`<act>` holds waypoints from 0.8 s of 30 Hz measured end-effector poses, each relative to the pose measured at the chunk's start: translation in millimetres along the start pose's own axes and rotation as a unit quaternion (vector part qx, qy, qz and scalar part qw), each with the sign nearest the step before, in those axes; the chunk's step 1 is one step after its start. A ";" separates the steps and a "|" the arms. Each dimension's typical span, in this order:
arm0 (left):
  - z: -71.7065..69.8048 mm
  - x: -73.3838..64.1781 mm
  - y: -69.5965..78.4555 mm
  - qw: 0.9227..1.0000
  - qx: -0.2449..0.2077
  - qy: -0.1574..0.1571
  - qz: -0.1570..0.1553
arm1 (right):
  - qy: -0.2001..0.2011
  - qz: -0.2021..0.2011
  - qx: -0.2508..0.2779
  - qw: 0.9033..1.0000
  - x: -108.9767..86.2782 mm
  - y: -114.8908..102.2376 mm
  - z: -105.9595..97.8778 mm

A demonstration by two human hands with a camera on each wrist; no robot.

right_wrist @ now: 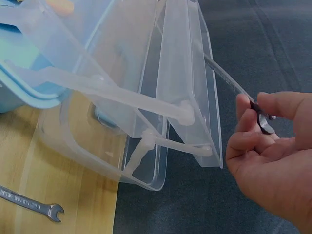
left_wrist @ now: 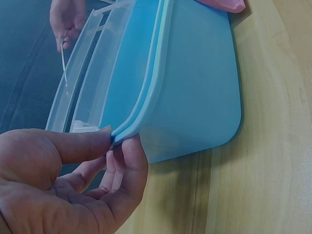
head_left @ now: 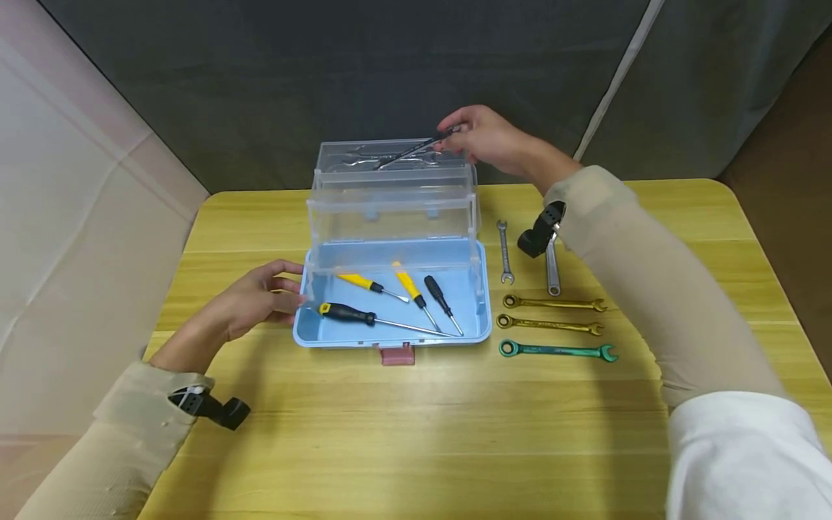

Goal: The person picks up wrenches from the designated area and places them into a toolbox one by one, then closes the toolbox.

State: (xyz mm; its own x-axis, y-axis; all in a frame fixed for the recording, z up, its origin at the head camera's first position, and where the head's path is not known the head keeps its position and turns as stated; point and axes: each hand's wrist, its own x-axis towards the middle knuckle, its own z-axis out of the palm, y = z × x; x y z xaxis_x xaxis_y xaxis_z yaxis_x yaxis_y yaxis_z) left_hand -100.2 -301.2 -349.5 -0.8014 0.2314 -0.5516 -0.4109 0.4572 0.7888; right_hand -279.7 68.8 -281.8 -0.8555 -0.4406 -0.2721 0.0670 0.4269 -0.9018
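Note:
My left hand point(head_left: 263, 300) pinches the left rim of a light blue toolbox point(left_wrist: 200, 87), thumb on top and fingers beneath. Over the box's raised clear upper tray point(head_left: 338, 175), my right hand point(head_left: 490, 141) holds a slim metal wrench point(right_wrist: 229, 79) by one end, between thumb and fingers. The wrench slants down to the left, its far end at the tray. Several silver wrenches point(head_left: 357, 161) lie inside that tray. In the blue base are a long black screwdriver point(head_left: 347, 313), two yellow-handled screwdrivers point(head_left: 354, 280) and a small black one point(head_left: 435, 290).
Right of the box lie a small silver wrench point(head_left: 505, 253), another silver wrench point(head_left: 552, 271) partly behind the wrist camera, two gold wrenches point(head_left: 552, 303) and a green wrench point(head_left: 559, 350). A pink latch point(head_left: 396, 355) hangs at the box front. A dark curtain point(head_left: 390, 72) stands behind.

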 end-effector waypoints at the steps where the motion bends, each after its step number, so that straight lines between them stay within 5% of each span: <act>1: -0.1 0.0 0.1 1.000 -0.001 -0.001 -0.001 | -0.004 -0.002 -0.003 1.000 0.2 0.1 -0.6; 6: -0.2 0.2 1.1 1.000 0.000 -0.002 -0.002 | -0.005 -0.019 -0.090 0.996 0.6 2.7 -3.5; 11: 0.0 1.2 1.6 1.000 -0.002 -0.004 -0.001 | 0.011 -0.036 -0.211 0.977 2.9 5.4 -6.2; 24: 1.5 3.3 2.6 1.000 0.000 -0.005 -0.005 | -0.019 -0.044 -0.292 0.955 3.2 11.7 -6.5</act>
State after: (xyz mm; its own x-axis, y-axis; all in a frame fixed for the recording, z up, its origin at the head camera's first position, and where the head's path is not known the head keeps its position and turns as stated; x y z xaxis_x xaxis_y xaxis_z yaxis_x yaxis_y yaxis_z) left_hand -103.3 -298.0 -349.6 -0.7934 0.2349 -0.5615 -0.4183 0.4596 0.7834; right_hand -285.0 77.5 -291.1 -0.8242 -0.5195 -0.2255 -0.3128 0.7496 -0.5834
